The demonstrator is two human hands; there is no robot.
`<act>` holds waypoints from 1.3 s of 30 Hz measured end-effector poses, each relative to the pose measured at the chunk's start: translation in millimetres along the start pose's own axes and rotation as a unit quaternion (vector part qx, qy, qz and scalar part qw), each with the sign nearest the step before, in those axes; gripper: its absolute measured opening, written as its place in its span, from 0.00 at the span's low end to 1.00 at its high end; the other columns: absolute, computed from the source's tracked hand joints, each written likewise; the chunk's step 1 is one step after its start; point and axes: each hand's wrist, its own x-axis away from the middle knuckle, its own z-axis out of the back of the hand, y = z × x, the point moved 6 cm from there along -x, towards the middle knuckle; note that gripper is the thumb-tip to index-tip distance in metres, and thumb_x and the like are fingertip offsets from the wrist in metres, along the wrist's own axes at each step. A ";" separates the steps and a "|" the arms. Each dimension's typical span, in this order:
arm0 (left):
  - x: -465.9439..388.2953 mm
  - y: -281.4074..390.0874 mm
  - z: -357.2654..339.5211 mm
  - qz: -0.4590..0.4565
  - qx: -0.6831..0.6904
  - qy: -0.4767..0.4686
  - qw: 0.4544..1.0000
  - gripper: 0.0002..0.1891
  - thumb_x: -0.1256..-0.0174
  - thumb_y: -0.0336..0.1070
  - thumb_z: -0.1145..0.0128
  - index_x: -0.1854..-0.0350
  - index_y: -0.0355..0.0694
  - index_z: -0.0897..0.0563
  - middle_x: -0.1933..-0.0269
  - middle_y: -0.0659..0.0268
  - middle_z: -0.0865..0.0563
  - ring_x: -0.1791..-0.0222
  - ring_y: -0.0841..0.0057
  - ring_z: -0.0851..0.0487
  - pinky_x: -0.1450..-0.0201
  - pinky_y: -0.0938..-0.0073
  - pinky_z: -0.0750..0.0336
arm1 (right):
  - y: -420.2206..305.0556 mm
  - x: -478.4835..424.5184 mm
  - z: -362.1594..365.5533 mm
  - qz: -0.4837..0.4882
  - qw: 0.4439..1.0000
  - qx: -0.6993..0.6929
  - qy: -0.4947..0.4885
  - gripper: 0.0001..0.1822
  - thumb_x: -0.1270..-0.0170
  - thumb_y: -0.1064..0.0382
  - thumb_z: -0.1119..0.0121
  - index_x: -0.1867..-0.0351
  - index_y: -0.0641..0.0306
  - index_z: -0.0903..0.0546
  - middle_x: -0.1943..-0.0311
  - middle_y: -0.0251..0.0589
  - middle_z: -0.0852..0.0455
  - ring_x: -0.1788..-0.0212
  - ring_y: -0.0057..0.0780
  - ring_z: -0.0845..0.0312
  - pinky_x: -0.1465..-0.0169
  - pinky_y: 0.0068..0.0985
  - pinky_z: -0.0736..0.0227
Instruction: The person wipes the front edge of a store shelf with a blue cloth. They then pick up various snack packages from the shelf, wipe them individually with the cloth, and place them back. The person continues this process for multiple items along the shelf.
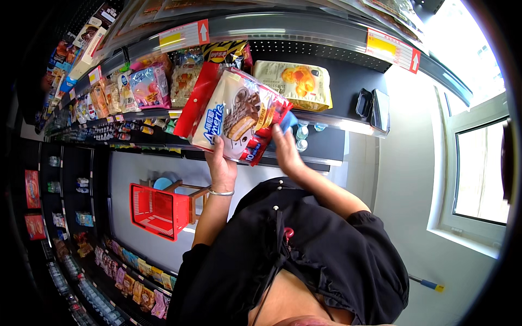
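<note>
A red and cream plastic bag of chocolate-coated cakes [240,116] is held up, tilted, before the shelf. My left hand [222,165] grips its lower edge, with the thumb on the printed front and the fingers hidden behind. At the bag's right edge is my right hand [286,148], its thumb against the front and its other fingers mostly out of sight. A light blue piece of material [289,121] shows beside that hand; whether it is a cloth cannot be made out. Just behind the bag, a croissant package [293,84] lies on the shelf.
Bagged snacks [150,87] line the same shelf at left, and a black tray [363,102] sits at its right end. The upper shelf edge [285,30] juts out above. Bottles [301,138] stand below. A red shopping basket [159,212] is beside a wooden stool [197,199].
</note>
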 end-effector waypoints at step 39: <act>13.5 38.6 12.0 -0.073 0.007 0.107 0.992 0.33 0.32 0.45 0.35 0.29 0.34 0.30 0.30 0.58 0.24 0.30 0.63 0.27 0.26 0.57 0.35 | -62.9 -200.3 54.2 0.146 0.545 0.765 -0.310 0.72 0.68 0.28 0.22 0.19 0.48 0.46 0.25 0.61 0.41 0.21 0.59 0.52 0.26 0.63 0.59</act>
